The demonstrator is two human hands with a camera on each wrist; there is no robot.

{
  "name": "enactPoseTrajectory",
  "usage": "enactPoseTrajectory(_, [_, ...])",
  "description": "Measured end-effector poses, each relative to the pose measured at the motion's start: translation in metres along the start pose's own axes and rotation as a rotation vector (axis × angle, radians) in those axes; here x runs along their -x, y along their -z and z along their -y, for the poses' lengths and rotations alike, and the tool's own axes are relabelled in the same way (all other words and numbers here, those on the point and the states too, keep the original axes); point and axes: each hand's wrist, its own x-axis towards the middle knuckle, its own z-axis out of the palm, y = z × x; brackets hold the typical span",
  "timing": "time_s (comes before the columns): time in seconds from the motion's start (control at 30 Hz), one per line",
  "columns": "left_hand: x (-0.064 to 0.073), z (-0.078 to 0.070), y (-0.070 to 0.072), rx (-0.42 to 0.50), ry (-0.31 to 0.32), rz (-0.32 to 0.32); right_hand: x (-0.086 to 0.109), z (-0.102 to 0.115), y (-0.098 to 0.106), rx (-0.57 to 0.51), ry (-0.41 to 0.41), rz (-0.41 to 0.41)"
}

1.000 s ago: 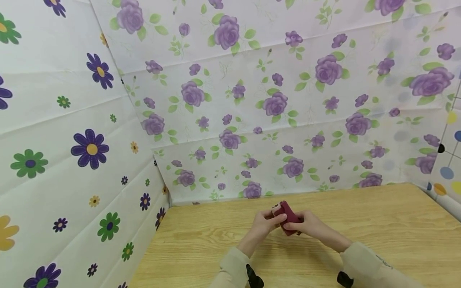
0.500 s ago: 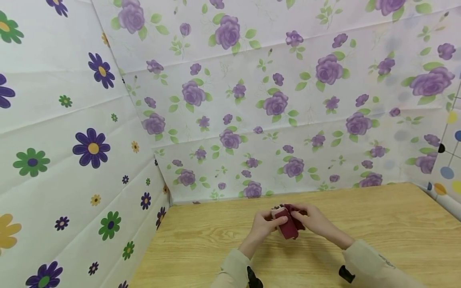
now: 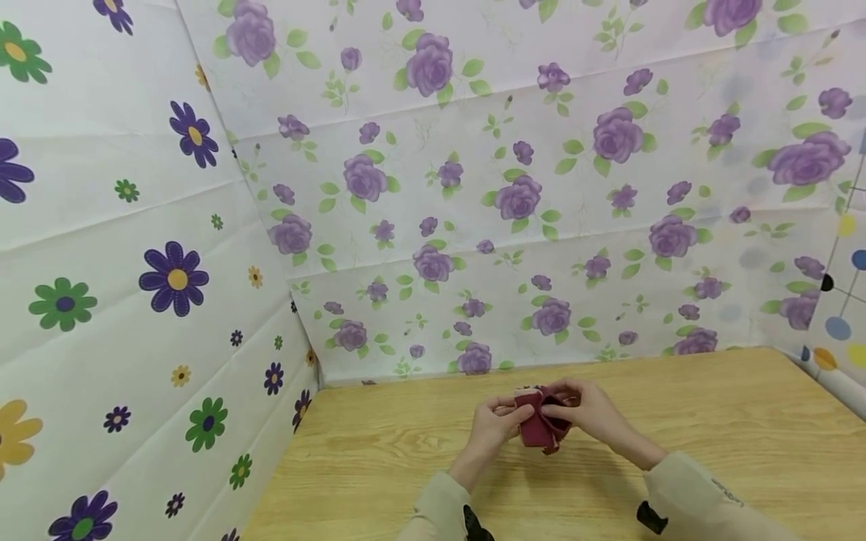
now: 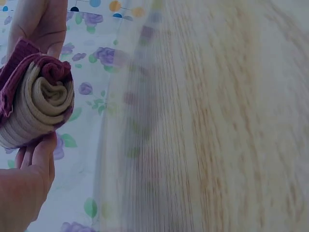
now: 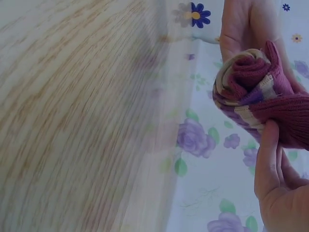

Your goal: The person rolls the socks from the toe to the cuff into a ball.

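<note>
Between both hands, above the table, is a rolled-up pair of socks [image 3: 537,427], maroon with cream and purple patches. A cream-lined spiral shows at one end of the socks [image 4: 50,94] in the left wrist view. My left hand [image 3: 493,428] grips the roll from its left side, thumb across the front. From the right, my right hand [image 3: 587,415] pinches the sock's maroon cuff, drawn away from the roll so that a dark opening shows. The right wrist view shows the roll's other end [image 5: 246,72] and the ribbed cuff stretched out beside it.
The wood-grain table [image 3: 379,443] spreads beneath the hands. Behind it hangs a sheet with purple roses [image 3: 433,263], and at the left a sheet with coloured daisies [image 3: 101,361]. A dotted sheet [image 3: 839,323] edges the right side.
The right hand has moved from the roll's lower right side up to its top right. The cuff has been pulled outward into an opening. The left hand keeps its grip, tilting the roll more upright.
</note>
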Motion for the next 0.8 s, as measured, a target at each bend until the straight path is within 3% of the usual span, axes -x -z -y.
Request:
enactPoseTrajectory(0.17, [0.001,0.0,-0.005,0.034,-0.013,-0.035,0.0,0.001,-0.005,-0.017,-0.052,-0.035])
enactPoseTrajectory(0.37, [0.002,-0.004,-0.004,-0.114,-0.014,0.035,0.002,0.005,-0.01,0.053,-0.073,-0.065])
enactPoseTrajectory(0.5, [0.001,-0.006,-0.002,-0.171,0.007,0.07,0.003,0.007,-0.011,0.04,-0.069,-0.058])
enactPoseTrajectory(0.67, [0.001,-0.008,-0.001,-0.137,0.03,0.094,0.005,0.007,-0.012,0.002,-0.058,-0.033])
enactPoseTrajectory(0.8, [-0.001,-0.007,-0.001,-0.087,0.035,0.094,0.005,0.007,-0.012,-0.002,-0.022,-0.074])
